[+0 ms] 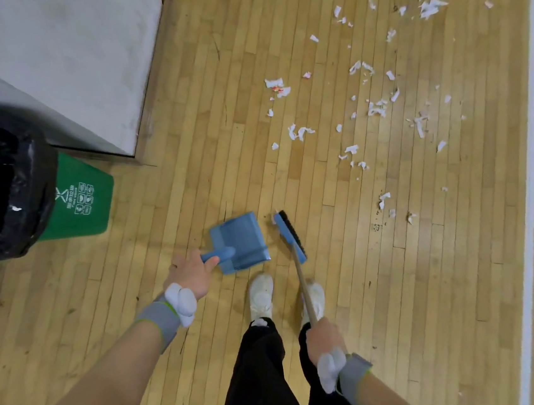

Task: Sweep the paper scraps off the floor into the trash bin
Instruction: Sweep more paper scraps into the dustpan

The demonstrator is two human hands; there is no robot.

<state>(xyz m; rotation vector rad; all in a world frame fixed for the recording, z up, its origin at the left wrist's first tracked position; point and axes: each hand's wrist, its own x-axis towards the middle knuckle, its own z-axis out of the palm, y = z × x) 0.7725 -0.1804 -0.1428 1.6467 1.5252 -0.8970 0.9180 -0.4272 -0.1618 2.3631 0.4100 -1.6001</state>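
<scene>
Several white paper scraps (377,108) lie scattered over the wooden floor at the upper right. My left hand (191,274) grips the handle of a blue dustpan (242,243), held low in front of me. My right hand (324,338) grips the wooden stick of a broom whose blue head with black bristles (290,236) sits just right of the dustpan, near the floor. The green trash bin (10,183), lined with a black bag, stands at the far left, well away from the scraps.
A grey-white wall block (80,67) with a dark base juts out behind the bin. A white painted line (531,154) runs down the floor at the right. My white shoes (261,295) stand just below the dustpan and broom.
</scene>
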